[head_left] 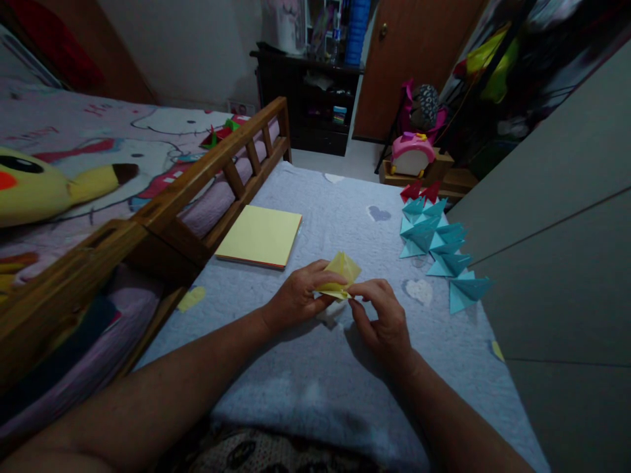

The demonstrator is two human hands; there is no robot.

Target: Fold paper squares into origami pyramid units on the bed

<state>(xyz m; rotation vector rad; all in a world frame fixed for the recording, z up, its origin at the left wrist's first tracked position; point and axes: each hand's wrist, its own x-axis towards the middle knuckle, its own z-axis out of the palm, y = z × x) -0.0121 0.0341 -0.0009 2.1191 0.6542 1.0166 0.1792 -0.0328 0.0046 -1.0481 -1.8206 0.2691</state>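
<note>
A partly folded piece of yellow origami paper (344,268) is held above the bed between both hands. My left hand (299,293) grips its left side, fingers over the front and thumb underneath. With thumb and index finger, my right hand (382,317) pinches the lower right corner of the same paper. Left of the hands lies a square stack of origami paper (261,235), pale yellow on top with orange-red at its lower edge. To the right stand several folded blue paper pieces (446,253), with red folded pieces (419,192) behind them.
A light blue sheet with heart shapes (296,368) covers the bed. Along the left runs a wooden rail (207,167), with another bed and a yellow plush toy (44,187) beyond. A pale cabinet (566,263) borders the right side. Dark shelves (308,98) stand at the back.
</note>
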